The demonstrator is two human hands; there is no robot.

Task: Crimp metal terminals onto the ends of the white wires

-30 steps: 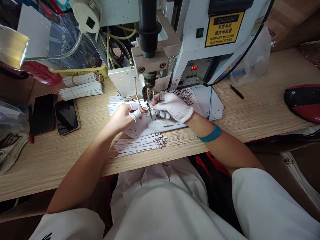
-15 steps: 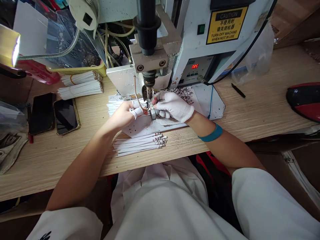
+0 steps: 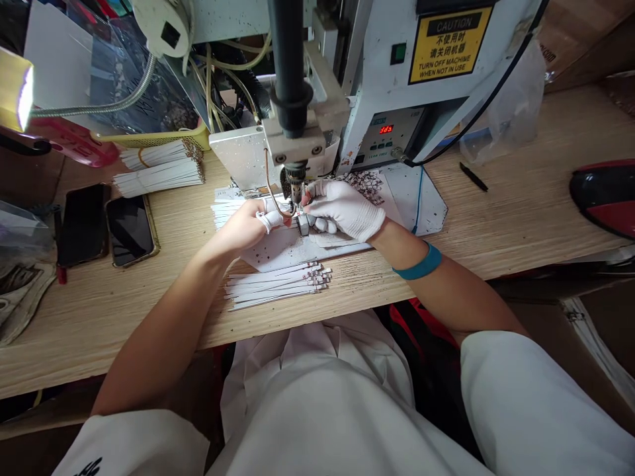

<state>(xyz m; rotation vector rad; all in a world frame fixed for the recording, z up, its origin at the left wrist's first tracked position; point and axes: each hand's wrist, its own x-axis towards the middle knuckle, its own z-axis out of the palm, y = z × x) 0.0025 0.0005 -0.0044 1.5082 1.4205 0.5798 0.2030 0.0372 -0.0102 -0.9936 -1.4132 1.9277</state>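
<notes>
My left hand (image 3: 251,225), with white covers on some fingers, is closed in a pinch just left of the soldering machine's tip (image 3: 296,192). My right hand (image 3: 342,210) wears a white glove with bare fingertips showing. Its thumb and forefinger pinch close to the right of that tip, above a small metal block (image 3: 302,225). Whatever sits between the fingers of either hand is too small and covered to make out. White cable strips (image 3: 225,210) lie beside my left hand. Nearer me is a row of white strips (image 3: 272,285) with small pieces on their right ends.
Small parts (image 3: 364,185) are heaped on the white board (image 3: 426,211) behind my right hand. Left lie two phones (image 3: 131,228) and bundled white strips (image 3: 161,177). A lamp (image 3: 17,96) shines from the left. The machine's control box (image 3: 391,139) stands behind; a black pen (image 3: 473,177) lies right.
The machine's black upper rod and its clamp have come down a little towards the fingers. Both hands stay almost in place.
</notes>
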